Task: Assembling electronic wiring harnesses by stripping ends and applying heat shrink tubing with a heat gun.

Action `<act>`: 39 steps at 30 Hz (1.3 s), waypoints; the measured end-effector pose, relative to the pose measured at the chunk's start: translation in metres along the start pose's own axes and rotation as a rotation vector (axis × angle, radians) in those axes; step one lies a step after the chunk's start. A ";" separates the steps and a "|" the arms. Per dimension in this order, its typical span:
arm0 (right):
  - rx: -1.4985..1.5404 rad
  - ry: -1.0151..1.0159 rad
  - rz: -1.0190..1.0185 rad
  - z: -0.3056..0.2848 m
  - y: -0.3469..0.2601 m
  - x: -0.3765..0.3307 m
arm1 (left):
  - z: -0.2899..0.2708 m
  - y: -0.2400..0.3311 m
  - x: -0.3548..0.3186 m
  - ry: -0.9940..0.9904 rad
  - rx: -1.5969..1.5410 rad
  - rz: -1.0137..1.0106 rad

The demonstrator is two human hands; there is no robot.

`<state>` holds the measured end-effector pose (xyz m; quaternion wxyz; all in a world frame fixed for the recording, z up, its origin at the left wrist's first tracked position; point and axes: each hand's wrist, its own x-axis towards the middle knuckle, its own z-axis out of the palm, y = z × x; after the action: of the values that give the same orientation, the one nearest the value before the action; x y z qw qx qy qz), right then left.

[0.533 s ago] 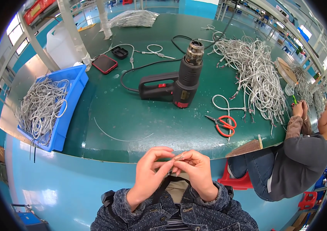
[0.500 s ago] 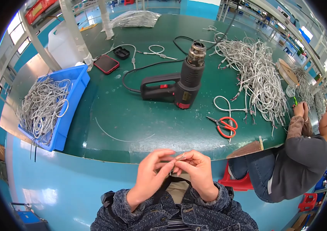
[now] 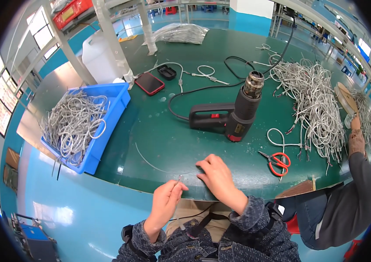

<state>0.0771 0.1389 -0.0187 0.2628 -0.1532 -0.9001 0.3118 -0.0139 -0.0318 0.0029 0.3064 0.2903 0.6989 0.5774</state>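
— Wire (image 3: 150, 161) status? Thin, grey, curving over the green table (image 3: 185, 144); its near end is pinched in the left hand (image 3: 164, 201), fingers closed on it at the table's front edge.

— Right hand (image 3: 215, 174)?

— Open, fingertips resting on the table just beside that wire, holding nothing.

— Packages, labels?

— Blue bin (image 3: 107, 126) of grey cables on the left; clear plastic bag (image 3: 181, 32) at the far edge; heat gun (image 3: 233, 118) carries a small label near its red base; red-handled scissors (image 3: 277, 162) on the right.
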 end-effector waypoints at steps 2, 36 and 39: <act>-0.211 -0.025 -0.067 0.012 0.005 0.011 | -0.006 0.005 0.008 0.022 0.130 0.088; -0.826 0.034 0.243 -0.138 0.077 -0.063 | 0.038 0.025 0.062 -0.065 0.121 0.229; -0.844 0.016 0.242 -0.142 0.074 -0.061 | 0.036 0.021 0.061 -0.058 0.097 0.198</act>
<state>0.2161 0.2363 0.0050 0.1456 -0.3537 -0.9223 -0.0558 -0.0243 0.0407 0.0125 0.2538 0.3889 0.6846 0.5618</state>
